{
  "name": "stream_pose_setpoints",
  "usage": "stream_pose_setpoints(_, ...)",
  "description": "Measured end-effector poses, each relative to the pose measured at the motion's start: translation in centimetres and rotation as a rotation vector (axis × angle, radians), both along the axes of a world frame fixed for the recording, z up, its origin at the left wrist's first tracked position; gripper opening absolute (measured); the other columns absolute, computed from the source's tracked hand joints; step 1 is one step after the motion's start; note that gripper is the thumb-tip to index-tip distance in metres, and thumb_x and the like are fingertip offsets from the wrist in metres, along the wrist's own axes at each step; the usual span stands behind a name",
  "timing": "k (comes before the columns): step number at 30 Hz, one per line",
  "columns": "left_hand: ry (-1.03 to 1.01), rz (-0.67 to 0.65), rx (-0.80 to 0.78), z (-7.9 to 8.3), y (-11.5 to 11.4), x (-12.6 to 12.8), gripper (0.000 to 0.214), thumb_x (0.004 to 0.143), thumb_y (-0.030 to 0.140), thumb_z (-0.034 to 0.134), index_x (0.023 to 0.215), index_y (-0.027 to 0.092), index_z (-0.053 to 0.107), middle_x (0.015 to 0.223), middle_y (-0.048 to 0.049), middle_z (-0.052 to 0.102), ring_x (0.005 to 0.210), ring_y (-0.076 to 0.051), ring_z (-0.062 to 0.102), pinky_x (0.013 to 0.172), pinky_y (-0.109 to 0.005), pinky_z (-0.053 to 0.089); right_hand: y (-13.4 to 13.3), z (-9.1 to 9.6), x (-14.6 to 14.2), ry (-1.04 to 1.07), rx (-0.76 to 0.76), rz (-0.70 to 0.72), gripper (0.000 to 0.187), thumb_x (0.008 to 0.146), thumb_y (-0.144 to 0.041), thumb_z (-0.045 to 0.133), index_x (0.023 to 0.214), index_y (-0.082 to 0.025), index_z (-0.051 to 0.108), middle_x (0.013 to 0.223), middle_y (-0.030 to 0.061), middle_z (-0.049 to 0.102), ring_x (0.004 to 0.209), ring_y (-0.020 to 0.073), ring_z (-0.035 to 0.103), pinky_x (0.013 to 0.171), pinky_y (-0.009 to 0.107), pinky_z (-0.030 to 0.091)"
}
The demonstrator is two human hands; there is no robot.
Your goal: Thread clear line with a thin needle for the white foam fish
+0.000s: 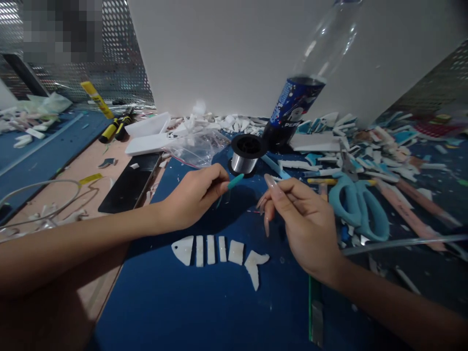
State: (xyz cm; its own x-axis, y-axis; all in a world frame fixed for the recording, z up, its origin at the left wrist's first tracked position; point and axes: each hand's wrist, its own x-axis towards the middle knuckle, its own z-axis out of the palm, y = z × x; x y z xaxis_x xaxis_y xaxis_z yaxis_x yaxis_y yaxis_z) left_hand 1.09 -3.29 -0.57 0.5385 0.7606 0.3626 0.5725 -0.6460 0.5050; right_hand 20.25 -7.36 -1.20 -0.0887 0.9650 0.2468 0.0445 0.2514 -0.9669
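My left hand (199, 192) is closed in a pinch on a small teal strip (236, 181), just in front of a black spool (244, 163) wound with fine silvery line. To its right, my right hand (303, 219) has thumb and fingertips drawn together; whatever sits between them is too fine to make out. Below both hands, white foam pieces lie in a row shaped like a fish: a head piece (183, 250) with a small hole, several narrow strips (211, 249), a squarish piece (236, 252) and a forked tail (255, 268).
A Pepsi bottle (292, 105) stands behind the spool. Light-blue-handled scissors (358, 207) lie at right among foam scraps. A green-edged blade or ruler (316, 312) lies near the front. A black phone (129, 184), a plastic bag (199, 146) and yellow-black tools (115, 127) are at left.
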Motion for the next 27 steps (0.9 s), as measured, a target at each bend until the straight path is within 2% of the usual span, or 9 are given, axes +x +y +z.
stream_pose_setpoints(2, -0.088, 0.011, -0.153, -0.3, -0.1, 0.1, 0.017, 0.092, 0.021, 0.038, 0.076, 0.017, 0.044, 0.059, 0.004, 0.047, 0.049, -0.005, 0.041, 0.045, -0.016, 0.032, -0.2, 0.2, 0.0, -0.041, 0.023, 0.014, 0.023, 0.091, -0.026, 0.048, 0.071, -0.019, 0.057, 0.054, -0.0037, 0.051, 0.047, 0.0078, 0.052, 0.046, 0.02, 0.048)
stream_pose_setpoints(4, -0.122, 0.027, -0.181, -0.6, -0.2, 0.2, 0.021, 0.092, 0.021, 0.036, 0.073, 0.017, 0.043, 0.059, 0.0041, 0.046, 0.05, -0.005, 0.04, 0.046, -0.016, 0.032, -0.4, 0.4, 0.1, -0.073, 0.037, 0.027, 0.023, 0.091, -0.026, 0.048, 0.072, -0.019, 0.057, 0.056, -0.0032, 0.051, 0.048, 0.0082, 0.053, 0.046, 0.021, 0.049)
stream_pose_setpoints(10, -0.016, 0.089, 0.066, -0.9, -0.2, -0.2, 0.024, 0.091, 0.018, 0.037, 0.067, 0.018, 0.034, 0.058, 0.0042, 0.039, 0.051, -0.007, 0.035, 0.048, -0.021, 0.026, -0.5, 0.3, 0.0, -0.116, 0.045, 0.053, 0.021, 0.091, -0.024, 0.048, 0.073, -0.018, 0.056, 0.056, -0.0035, 0.05, 0.045, 0.0077, 0.052, 0.044, 0.021, 0.048)
stream_pose_setpoints(12, -0.027, 0.097, 0.073, -0.8, -0.3, -0.2, 0.025, 0.09, 0.018, 0.036, 0.066, 0.018, 0.033, 0.059, 0.0039, 0.038, 0.052, -0.008, 0.034, 0.049, -0.022, 0.026, -0.5, 0.3, -0.1, -0.122, 0.039, 0.048, 0.021, 0.091, -0.025, 0.048, 0.073, -0.018, 0.056, 0.056, -0.0034, 0.05, 0.044, 0.0078, 0.052, 0.044, 0.022, 0.048)
stream_pose_setpoints(14, -0.114, 0.084, -0.073, -0.7, -0.5, -0.1, 0.025, 0.092, 0.021, 0.035, 0.066, 0.018, 0.035, 0.059, 0.0041, 0.038, 0.052, -0.007, 0.033, 0.048, -0.021, 0.027, -0.5, 0.3, -0.1, -0.128, 0.044, 0.059, 0.021, 0.092, -0.024, 0.047, 0.073, -0.019, 0.056, 0.056, -0.0033, 0.051, 0.045, 0.0082, 0.053, 0.044, 0.022, 0.048)
stream_pose_setpoints(17, -0.318, 0.028, -0.404, -0.6, -0.8, 0.3, 0.027, 0.094, 0.026, 0.032, 0.07, 0.016, 0.04, 0.061, 0.0044, 0.038, 0.052, -0.006, 0.034, 0.048, -0.018, 0.029, -0.7, 0.4, 0.0, -0.165, 0.093, 0.101, 0.019, 0.092, -0.022, 0.046, 0.076, -0.019, 0.057, 0.058, -0.0028, 0.053, 0.047, 0.0082, 0.054, 0.046, 0.023, 0.048)
stream_pose_setpoints(19, -0.434, -0.028, -0.56, -0.7, -1.1, 0.6, 0.027, 0.094, 0.027, 0.033, 0.071, 0.016, 0.041, 0.062, 0.0048, 0.037, 0.051, -0.005, 0.032, 0.047, -0.018, 0.03, -0.8, 0.3, 0.1, -0.21, 0.14, 0.119, 0.017, 0.091, -0.019, 0.047, 0.079, -0.018, 0.059, 0.061, -0.0019, 0.054, 0.05, 0.0087, 0.055, 0.048, 0.024, 0.048)
stream_pose_setpoints(22, -0.507, -0.092, -0.679, -0.9, -1.4, 0.8, 0.026, 0.093, 0.026, 0.034, 0.071, 0.016, 0.041, 0.062, 0.0048, 0.036, 0.052, -0.005, 0.031, 0.048, -0.018, 0.03, -0.9, 0.2, 0.2, -0.25, 0.198, 0.136, 0.015, 0.089, -0.017, 0.049, 0.078, -0.017, 0.06, 0.064, 0.0001, 0.055, 0.056, 0.011, 0.057, 0.048, 0.025, 0.047)
stream_pose_setpoints(27, -0.5, -0.12, -0.725, -1.3, -1.5, 0.7, 0.025, 0.093, 0.028, 0.036, 0.072, 0.016, 0.042, 0.066, 0.0037, 0.037, 0.056, -0.007, 0.032, 0.052, -0.02, 0.03, -0.9, 0.1, 0.0, -0.304, 0.225, 0.133, 0.018, 0.089, -0.017, 0.049, 0.075, -0.017, 0.059, 0.063, 0.0015, 0.055, 0.06, 0.0131, 0.055, 0.05, 0.028, 0.045)
